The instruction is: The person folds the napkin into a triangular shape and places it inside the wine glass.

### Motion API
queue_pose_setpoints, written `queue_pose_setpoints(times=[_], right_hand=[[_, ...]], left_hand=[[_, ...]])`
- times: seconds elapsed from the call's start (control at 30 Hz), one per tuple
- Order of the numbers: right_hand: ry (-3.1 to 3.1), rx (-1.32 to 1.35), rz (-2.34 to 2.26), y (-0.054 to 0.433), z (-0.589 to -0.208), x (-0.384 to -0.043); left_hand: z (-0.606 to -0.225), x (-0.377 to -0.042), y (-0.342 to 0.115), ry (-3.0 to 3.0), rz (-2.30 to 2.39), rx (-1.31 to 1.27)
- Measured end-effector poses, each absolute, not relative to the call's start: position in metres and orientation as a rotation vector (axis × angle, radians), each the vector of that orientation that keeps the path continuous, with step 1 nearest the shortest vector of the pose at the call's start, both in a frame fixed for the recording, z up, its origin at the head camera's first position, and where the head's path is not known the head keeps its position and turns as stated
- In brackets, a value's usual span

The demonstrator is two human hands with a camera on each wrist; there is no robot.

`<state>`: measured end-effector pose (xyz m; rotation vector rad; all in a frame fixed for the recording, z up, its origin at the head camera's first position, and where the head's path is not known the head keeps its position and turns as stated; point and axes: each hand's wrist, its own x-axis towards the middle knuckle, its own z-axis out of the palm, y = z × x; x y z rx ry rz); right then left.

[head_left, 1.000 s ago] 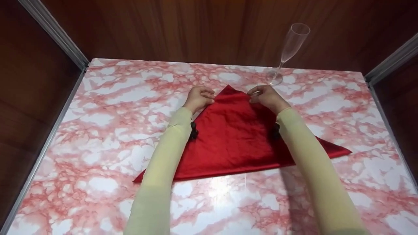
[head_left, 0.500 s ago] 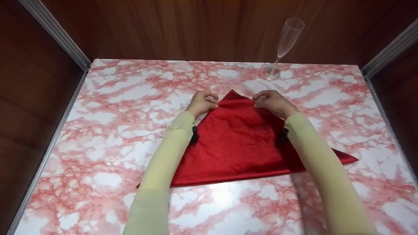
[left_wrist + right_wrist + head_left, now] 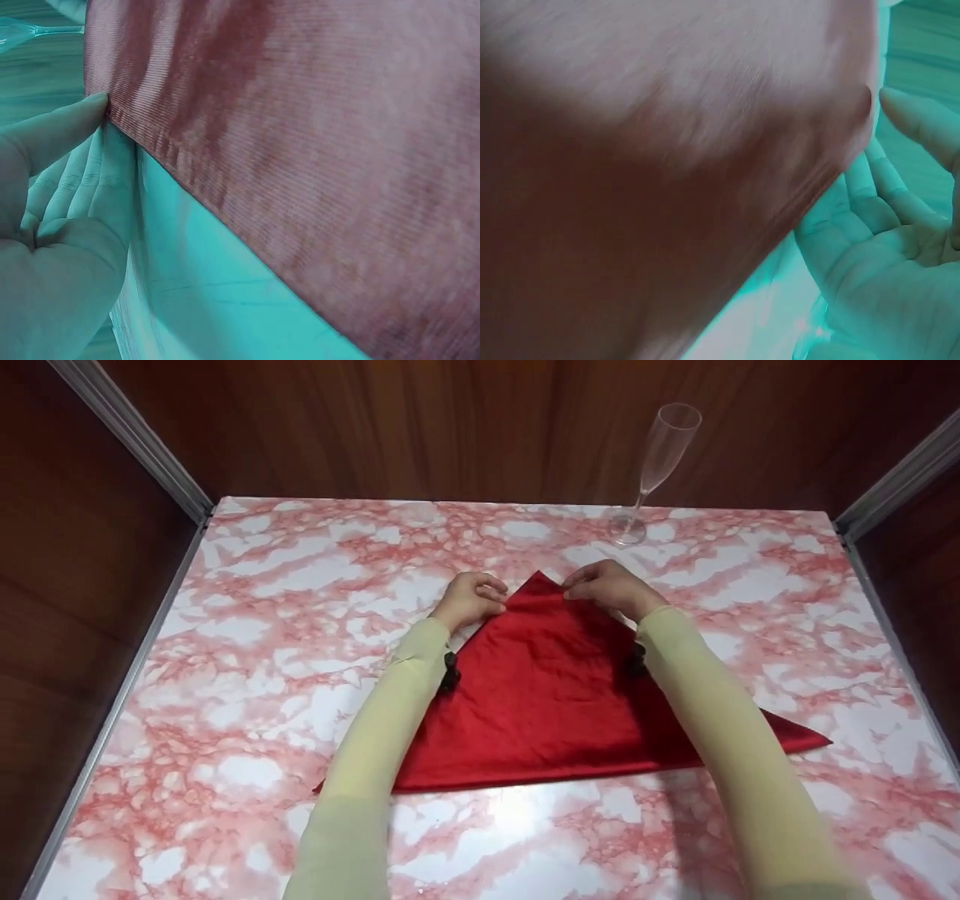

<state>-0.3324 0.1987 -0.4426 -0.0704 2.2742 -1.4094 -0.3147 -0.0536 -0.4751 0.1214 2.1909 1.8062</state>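
Observation:
A red satin napkin (image 3: 540, 697), folded into a triangle, lies on the table with its point away from me. Near that point my left hand (image 3: 471, 598) pinches the left edge. In the left wrist view the thumb (image 3: 82, 124) touches the napkin's hem, with the other fingers behind it. My right hand (image 3: 611, 587) is at the opposite edge, close to the point. The right wrist view has its fingers (image 3: 862, 191) reaching under the edge, while the thumb (image 3: 907, 112) stands slightly apart from the fabric. My right forearm covers part of the napkin's right side.
Behind the right hand a clear champagne flute (image 3: 664, 454) stands upright near the table's back edge. The red-and-white marbled table (image 3: 247, 697) is bordered by brown wood panels (image 3: 420, 427) at the back and both sides.
My right hand has shifted left along the edge, closer to the napkin's point. The left hand stays at its edge. The head view has shifted slightly.

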Motion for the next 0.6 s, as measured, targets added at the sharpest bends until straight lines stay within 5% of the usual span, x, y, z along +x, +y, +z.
queue_pose_setpoints(times=[0.6], right_hand=[[2.364, -0.1, -1.656, 0.17, -0.458, -0.353]], left_hand=[[-0.472, -0.328, -0.034, 2.402, 1.675, 0.1]])
